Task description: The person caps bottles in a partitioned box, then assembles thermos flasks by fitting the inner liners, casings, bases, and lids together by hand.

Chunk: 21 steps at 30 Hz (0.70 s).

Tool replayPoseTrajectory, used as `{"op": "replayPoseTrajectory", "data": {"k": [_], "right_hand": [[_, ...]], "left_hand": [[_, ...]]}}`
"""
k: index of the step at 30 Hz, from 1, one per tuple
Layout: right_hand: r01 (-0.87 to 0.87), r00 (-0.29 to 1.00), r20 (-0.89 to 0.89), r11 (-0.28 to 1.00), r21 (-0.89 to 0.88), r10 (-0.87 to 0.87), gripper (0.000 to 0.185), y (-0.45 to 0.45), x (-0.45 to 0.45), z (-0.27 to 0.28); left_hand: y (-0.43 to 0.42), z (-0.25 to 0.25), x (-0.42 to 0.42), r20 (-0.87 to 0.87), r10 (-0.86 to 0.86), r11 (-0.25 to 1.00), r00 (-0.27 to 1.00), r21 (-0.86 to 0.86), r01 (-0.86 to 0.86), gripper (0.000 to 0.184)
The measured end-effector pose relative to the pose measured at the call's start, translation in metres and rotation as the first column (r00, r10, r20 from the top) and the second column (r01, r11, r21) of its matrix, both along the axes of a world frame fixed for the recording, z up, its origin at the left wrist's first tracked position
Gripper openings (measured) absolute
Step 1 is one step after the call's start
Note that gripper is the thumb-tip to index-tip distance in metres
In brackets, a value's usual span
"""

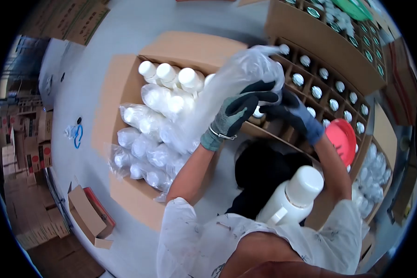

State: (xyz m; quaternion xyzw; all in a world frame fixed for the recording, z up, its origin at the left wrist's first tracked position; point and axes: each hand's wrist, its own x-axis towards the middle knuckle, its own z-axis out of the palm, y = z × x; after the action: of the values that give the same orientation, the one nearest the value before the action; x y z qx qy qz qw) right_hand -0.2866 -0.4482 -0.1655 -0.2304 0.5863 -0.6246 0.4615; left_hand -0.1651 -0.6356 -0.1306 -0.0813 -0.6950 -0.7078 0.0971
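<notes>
A clear plastic bag [252,67] hangs between my two gloved hands, over the gap between two cartons. My left hand [236,113], in a grey-green and black glove, has its fingers bent round the bag's edge. From the other side my right hand [294,116], in a dark glove, pinches the bag, its fingertips partly hidden. Against my body leans a white thermos flask [292,197] with a white cap and handle; neither hand touches it. White flasks [190,79] stand in the open carton [118,83] on the left, several wrapped in clear bags [146,150].
A divided carton [329,60] holds several silver-topped bottles [316,91]. On it lies a red plastic dish [340,141]. A box of clear-wrapped pieces [373,173] stands at right. A small open box [90,215] and blue loop [78,136] lie on the floor.
</notes>
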Motion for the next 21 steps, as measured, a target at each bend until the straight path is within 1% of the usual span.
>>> {"op": "replayPoseTrajectory", "data": {"k": [1,2,3,4,5,6,7,8,9,10,11,12,13,14,15,16,17,18,19,20,21], "right_hand": [[0.023,0.997,0.071,0.995,-0.096,-0.016,0.046,0.005,-0.006,-0.003],[0.181,0.959,0.224,0.983,-0.018,-0.173,0.031,0.01,-0.008,0.008],[0.387,0.886,0.269,0.922,0.015,-0.376,0.021,0.021,-0.011,0.012],[0.444,0.841,0.355,0.896,-0.019,-0.409,0.018,0.041,-0.024,0.016],[0.404,0.812,0.515,0.901,-0.158,-0.273,0.016,0.06,-0.038,0.016],[0.358,0.754,0.651,0.884,-0.301,-0.084,0.015,0.077,-0.05,0.016],[0.345,0.682,0.729,0.852,-0.393,0.06,0.016,0.087,-0.057,0.014],[0.307,0.613,0.768,0.84,-0.448,0.185,0.017,0.096,-0.062,0.017],[0.377,0.583,0.794,0.809,-0.451,0.172,0.018,0.1,-0.059,0.021],[0.443,0.547,0.821,0.775,-0.45,0.165,0.021,0.102,-0.054,0.021],[0.482,0.633,0.756,0.681,-0.552,0.166,0.026,0.103,-0.043,0.028],[0.46,0.69,0.71,0.672,-0.58,0.141,0.031,0.107,-0.039,0.027],[0.46,0.781,0.624,0.665,-0.588,0.012,0.032,0.111,-0.028,0.026],[0.457,0.848,0.517,0.657,-0.599,-0.118,0.035,0.117,-0.016,0.026],[0.458,0.871,0.404,0.761,-0.46,-0.279,0.046,0.126,-0.003,0.027],[0.3,0.951,0.143,0.7,-0.647,-0.275,0.061,0.139,0.021,0.015],[0.24,0.929,-0.116,0.812,-0.532,-0.351,0.066,0.143,0.034,0.005],[0.219,0.853,-0.372,0.898,-0.382,-0.367,0.071,0.144,0.051,0.01],[0.262,0.583,-0.738,0.938,-0.226,-0.34,0.073,0.153,0.072,0.016],[0.368,0.219,-0.958,0.925,-0.094,-0.184,0.074,0.16,0.091,0.03],[0.354,0.212,-0.962,0.931,-0.087,-0.17,0.067,0.168,0.088,0.022]], "left_hand": [[0.005,0.004,0.003,-0.068,-0.036,0.999,0.997,-0.03,0.034,0.057],[0.011,0.007,0.007,-0.135,-0.073,0.996,0.988,-0.06,0.065,0.065],[0.013,0.007,0.017,-0.123,-0.04,0.999,0.992,-0.039,0.035,0.067],[0.013,0.005,0.026,-0.117,-0.011,1.0,0.993,-0.021,0.009,0.069],[0.01,0.006,0.034,-0.075,-0.048,0.981,0.996,-0.192,0.033,0.071],[0.012,-0.027,0.039,0.016,-0.102,0.995,0.995,-0.02,0.102,0.071],[0.028,-0.028,0.044,0.03,-0.132,0.98,0.991,-0.145,0.135,0.078],[0.046,-0.023,0.049,0.038,-0.154,0.95,0.987,-0.27,0.158,0.087],[0.063,-0.015,0.053,-0.073,-0.152,0.833,0.986,-0.547,0.088,0.097],[0.08,-0.019,0.05,-0.216,-0.115,0.69,0.97,-0.72,-0.078,0.085],[0.091,-0.032,0.047,-0.172,-0.046,0.74,0.984,-0.668,-0.082,0.075],[0.101,-0.05,0.045,-0.12,0.022,0.784,0.992,-0.615,-0.092,0.066],[0.113,-0.074,0.044,0.128,0.187,0.973,0.974,-0.16,-0.165,0.042],[0.128,-0.073,0.036,0.175,0.201,0.94,0.964,0.241,-0.24,0.03],[0.14,-0.043,0.035,0.325,0.206,0.892,0.923,0.326,-0.314,0.03],[0.151,-0.012,0.034,0.469,0.191,0.829,0.862,0.393,-0.397,0.031],[0.154,-0.018,0.029,0.443,0.055,0.765,0.895,0.557,-0.324,0.039],[0.158,-0.021,0.03,0.189,0.18,0.945,0.965,0.238,-0.223,0.036],[0.162,-0.025,0.031,-0.116,0.289,0.949,0.95,-0.1,-0.3,0.038],[0.163,-0.039,0.026,-0.461,0.229,0.779,0.857,-0.441,-0.445,0.05],[0.163,-0.038,0.023,-0.171,0.221,0.86,0.96,-0.431,-0.275,0.057]]}}
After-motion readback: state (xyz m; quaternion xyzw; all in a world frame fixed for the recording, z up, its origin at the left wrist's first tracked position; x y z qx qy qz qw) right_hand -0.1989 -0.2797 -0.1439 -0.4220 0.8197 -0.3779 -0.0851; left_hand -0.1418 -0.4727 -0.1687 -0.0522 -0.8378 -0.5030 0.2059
